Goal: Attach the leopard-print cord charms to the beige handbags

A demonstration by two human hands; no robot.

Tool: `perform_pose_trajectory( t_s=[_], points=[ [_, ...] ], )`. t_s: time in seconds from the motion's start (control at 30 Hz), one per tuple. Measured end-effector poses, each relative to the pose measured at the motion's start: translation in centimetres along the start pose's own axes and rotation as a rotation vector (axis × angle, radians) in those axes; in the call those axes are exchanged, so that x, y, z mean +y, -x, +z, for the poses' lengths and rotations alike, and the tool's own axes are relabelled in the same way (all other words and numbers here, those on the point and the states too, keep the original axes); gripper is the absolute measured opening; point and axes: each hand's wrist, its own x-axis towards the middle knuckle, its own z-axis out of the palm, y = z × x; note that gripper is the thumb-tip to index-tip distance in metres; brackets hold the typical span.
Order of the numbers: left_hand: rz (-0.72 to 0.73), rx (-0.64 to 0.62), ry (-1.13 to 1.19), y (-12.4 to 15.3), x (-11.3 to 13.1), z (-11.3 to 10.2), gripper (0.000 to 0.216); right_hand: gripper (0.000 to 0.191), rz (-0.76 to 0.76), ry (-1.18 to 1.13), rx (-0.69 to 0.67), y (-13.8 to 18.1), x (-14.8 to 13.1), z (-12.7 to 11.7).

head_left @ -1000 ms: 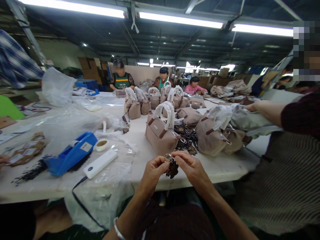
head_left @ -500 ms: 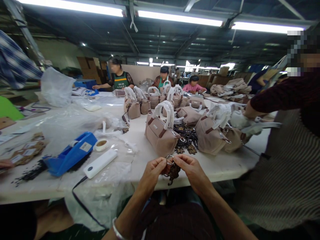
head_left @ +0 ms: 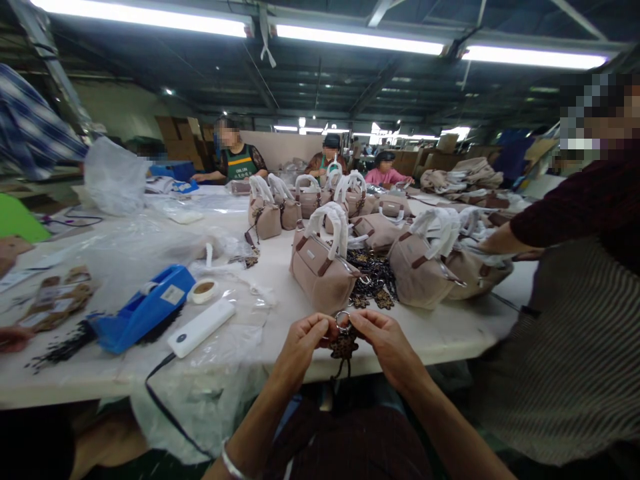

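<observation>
Both my hands meet at the table's near edge and pinch a silver metal ring [head_left: 343, 322] from either side. My left hand [head_left: 306, 343] has thumb and forefinger closed on the ring's left side. The fingertips of my right hand [head_left: 383, 339] are closed on its right side. Below the ring dangles a dark brown, flower-shaped charm [head_left: 345, 347] with a dark cord loop. Just beyond stands a beige handbag [head_left: 320, 270] with white-wrapped handles. To its right lies a heap of similar charms with dark chains [head_left: 377, 277].
More beige handbags [head_left: 425, 263] stand across the table [head_left: 273, 267]. On the left are a blue tape dispenser [head_left: 145, 307], a tape roll [head_left: 203, 291], a white power bank [head_left: 203, 327] and plastic sheeting [head_left: 135, 250]. A co-worker's arm [head_left: 505, 240] reaches over bags at right.
The ring and charm have turned slightly in my fingers, so the charm's face and hanging cord show more. The co-worker on the right has shifted, moving the bag there.
</observation>
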Motion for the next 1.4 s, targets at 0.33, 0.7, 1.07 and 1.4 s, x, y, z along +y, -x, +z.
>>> perform_pose_trajectory(
  t_s=[0.33, 0.7, 1.07, 1.4],
  points=[
    [0.026, 0.068, -0.078, -0.1, 0.9, 0.6, 0.032, 0.034, 0.018, 0.005, 0.014, 0.2, -0.1, 0.4],
    [0.101, 0.190, 0.011, -0.1, 0.5, 0.6, 0.026, 0.037, 0.051, 0.001, 0.014, 0.0, 0.3, 0.8],
    [-0.002, 0.294, 0.347, -0.3, -1.2, 2.4, 0.032, 0.032, -0.022, 0.033, 0.100, -0.1, 0.3, 1.9],
    [-0.040, 0.241, 0.286, -0.5, -1.4, 2.1, 0.031, 0.031, 0.009, 0.001, 0.074, -0.2, 0.9, 1.2]
  ],
)
